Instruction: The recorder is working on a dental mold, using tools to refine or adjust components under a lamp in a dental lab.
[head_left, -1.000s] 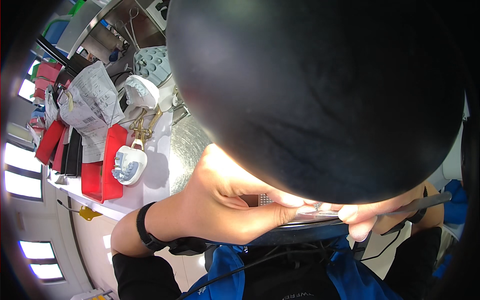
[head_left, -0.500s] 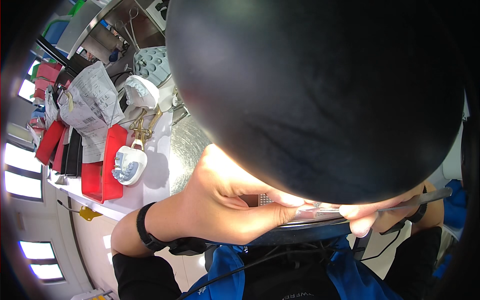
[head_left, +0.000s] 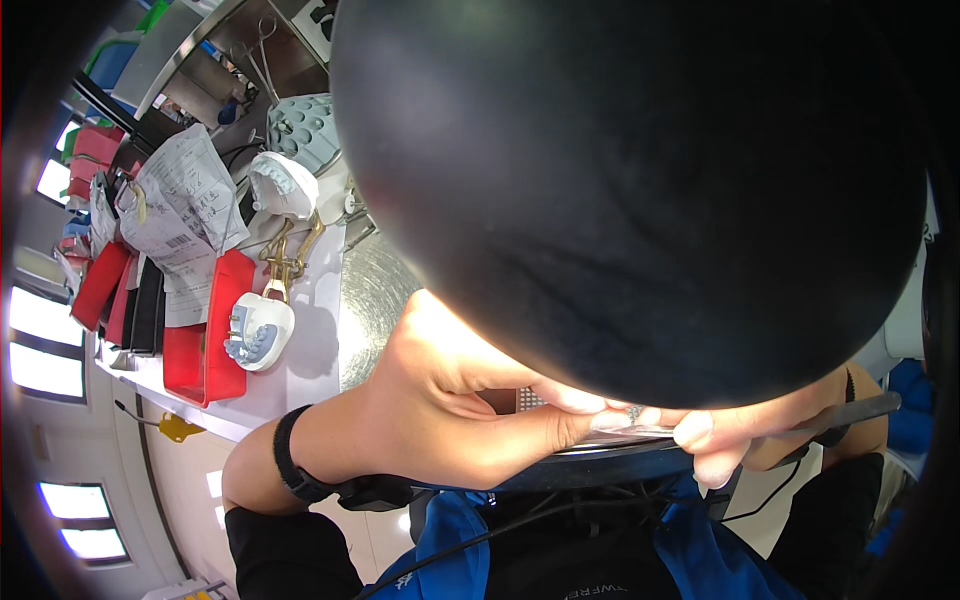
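Observation:
My left hand (head_left: 455, 400) is closed, thumb and fingers pinched together below a large black dome. A small greyish piece (head_left: 633, 412) shows at its fingertips, too small and too covered to name. My right hand (head_left: 735, 425) grips a slim hand tool with a grey handle (head_left: 850, 413), which slants out past the hand to the right. The tool's thin shiny front end reaches the left fingertips; its exact shape cannot be made out. Both hands meet just above a dark rounded edge (head_left: 630, 462) in front of my body.
The black dome (head_left: 640, 200) hides most of the work area. On the left stand a hinged brass articulator (head_left: 285, 255) with dental casts (head_left: 260, 330), a red tray (head_left: 205, 360), paper slips (head_left: 185, 200) and a grey block with round hollows (head_left: 305, 130). A metal plate (head_left: 375, 300) lies beside my left hand.
My right hand has shifted slightly left, and the tool's handle end has dropped a little, lying flatter. My left hand has stayed nearly still.

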